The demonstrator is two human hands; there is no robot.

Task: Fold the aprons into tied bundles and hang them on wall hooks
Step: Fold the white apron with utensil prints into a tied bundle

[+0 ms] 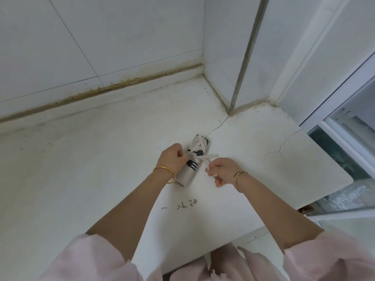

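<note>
Cracked white counter, tiled corner

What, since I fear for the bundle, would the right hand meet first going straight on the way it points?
Probably the rolled apron bundle: the right hand, pinching the strap, points up-left along its forearm at the roll's middle, close by. Depth is hard to judge.

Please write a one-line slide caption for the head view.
Left hand and right hand pinch the ties of a rolled apron bundle lying on a white counter.
</note>
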